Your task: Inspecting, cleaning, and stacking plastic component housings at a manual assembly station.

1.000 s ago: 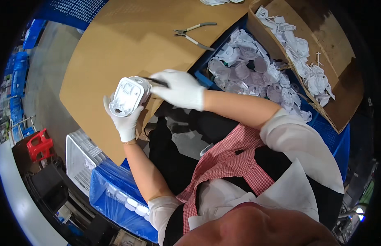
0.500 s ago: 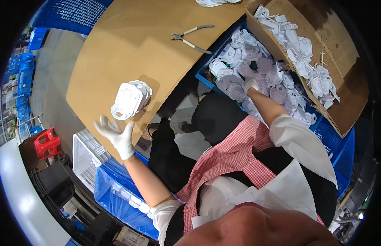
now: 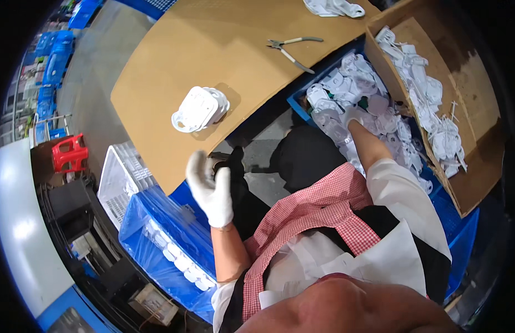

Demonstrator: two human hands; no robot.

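My left hand point(image 3: 210, 194), in a white glove, hovers off the near edge of the table point(image 3: 157, 66). Its thumb stands apart from the fingers, and it holds nothing. Just beyond it, a small stack of white plastic parts point(image 3: 201, 110) lies on the tabletop, each with a ring-like loop. My right hand point(image 3: 354, 116), gloved too, reaches down into a blue crate point(image 3: 302, 108) heaped with similar white and translucent plastic parts point(image 3: 379, 119). Its fingers are buried among them, so their grip is hidden.
Cutting pliers point(image 3: 293, 51) lie on the table near its right edge. More white parts point(image 3: 334, 8) rest at its far end. A cardboard box point(image 3: 468, 139) with white pieces stands beyond the crate. To my left are a white basket point(image 3: 116, 183), a plastic-lined blue bin point(image 3: 157, 222) and a red stool point(image 3: 70, 154).
My left hand has drawn back toward my body, away from the stack. My right hand stays in the crate. The whole view has shifted a little.
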